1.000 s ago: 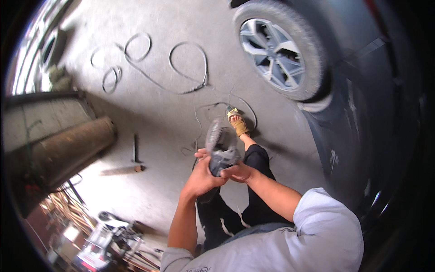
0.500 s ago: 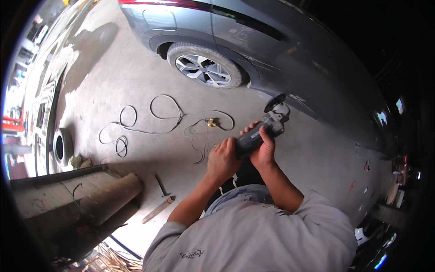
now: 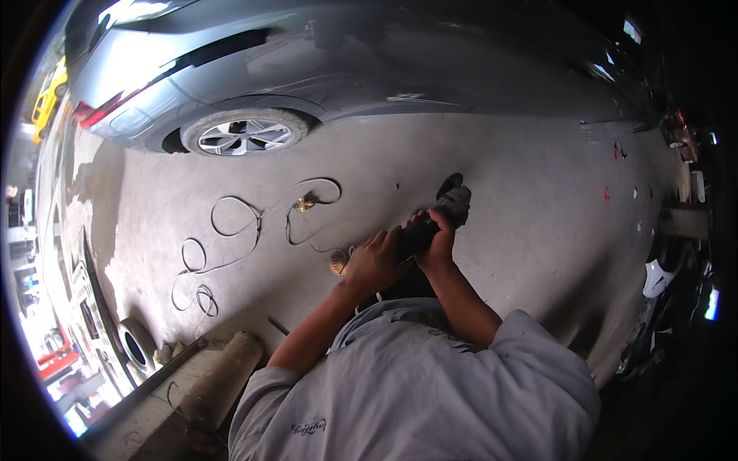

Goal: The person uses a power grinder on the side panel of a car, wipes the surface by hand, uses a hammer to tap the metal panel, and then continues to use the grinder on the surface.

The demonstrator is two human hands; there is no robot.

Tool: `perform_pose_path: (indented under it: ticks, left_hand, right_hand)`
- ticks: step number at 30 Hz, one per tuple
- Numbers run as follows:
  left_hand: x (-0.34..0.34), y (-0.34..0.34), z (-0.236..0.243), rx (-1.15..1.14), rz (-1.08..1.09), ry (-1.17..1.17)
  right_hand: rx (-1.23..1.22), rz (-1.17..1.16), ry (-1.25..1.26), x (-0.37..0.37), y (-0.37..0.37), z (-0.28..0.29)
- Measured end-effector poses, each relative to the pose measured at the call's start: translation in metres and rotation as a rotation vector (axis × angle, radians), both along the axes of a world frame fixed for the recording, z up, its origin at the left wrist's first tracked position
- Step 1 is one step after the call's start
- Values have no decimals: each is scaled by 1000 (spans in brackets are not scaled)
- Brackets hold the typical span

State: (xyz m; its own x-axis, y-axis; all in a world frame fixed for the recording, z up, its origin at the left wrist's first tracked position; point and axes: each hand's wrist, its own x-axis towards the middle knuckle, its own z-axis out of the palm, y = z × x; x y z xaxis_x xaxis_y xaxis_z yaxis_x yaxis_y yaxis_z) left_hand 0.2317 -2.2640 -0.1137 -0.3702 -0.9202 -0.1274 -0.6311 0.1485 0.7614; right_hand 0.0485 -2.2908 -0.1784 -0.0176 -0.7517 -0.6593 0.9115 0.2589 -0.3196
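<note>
Far over on the left, I see a yellow car (image 3: 49, 96) parked where the light is bright. Nearer to me, a black tire (image 3: 135, 346) is by the edge of the floor (image 3: 530, 200). Next comes a fat brown pipe (image 3: 227, 373), close to the person's left elbow. A long thin cable (image 3: 223, 269) makes loops on the floor. Behind the loops is a big gray car (image 3: 346, 77), and its back wheel (image 3: 246, 138) has shiny spokes. A small yellow thing (image 3: 305, 205) is on the floor, with cable close by it. Then I see a bit of a tan sandal (image 3: 338, 264), partly hidden by an arm.

In the middle, the person in a gray shirt (image 3: 415, 384) has a black grinder (image 3: 415, 240). The left hand (image 3: 377, 261) is wrapped around its back end. The right hand (image 3: 438, 247) grips it nearer the front. The grinder is up off the floor, in front of the person's tummy, and does not touch the car. Its front end leans away and to the right, with a dark round disc (image 3: 449, 184) on it.

Farther right, a red scrap (image 3: 606, 194) is on the floor, and then a white piece (image 3: 659, 279) near the dark edge.
</note>
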Motion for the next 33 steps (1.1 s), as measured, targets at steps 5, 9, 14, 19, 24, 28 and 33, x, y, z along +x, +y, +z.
perform_pose_path:
  ticks: [5,9,14,19,24,28,33]
  left_hand:
    - [-42,-34,-8,-119,-176,85]
    - [-70,-77,-25,-238,-241,123]
    - [-81,-126,-59,-241,-317,154]
    - [-89,-177,-137,-139,-455,193]
    - [-142,-216,-244,-310,-556,156]
    - [-181,-297,-326,-449,-567,-227]
    - [-196,-487,-403,-807,-705,-1248]
  right_hand:
    - [14,-30,23,-87,-33,-17]
    - [-49,-57,25,-126,-62,-18]
    - [-67,-51,60,-137,-102,-34]
    - [-19,-77,191,-146,-139,-92]
    - [42,-198,335,-198,-171,-177]
    - [163,-259,420,-271,-202,-263]
    - [131,-240,452,-329,-235,-375]
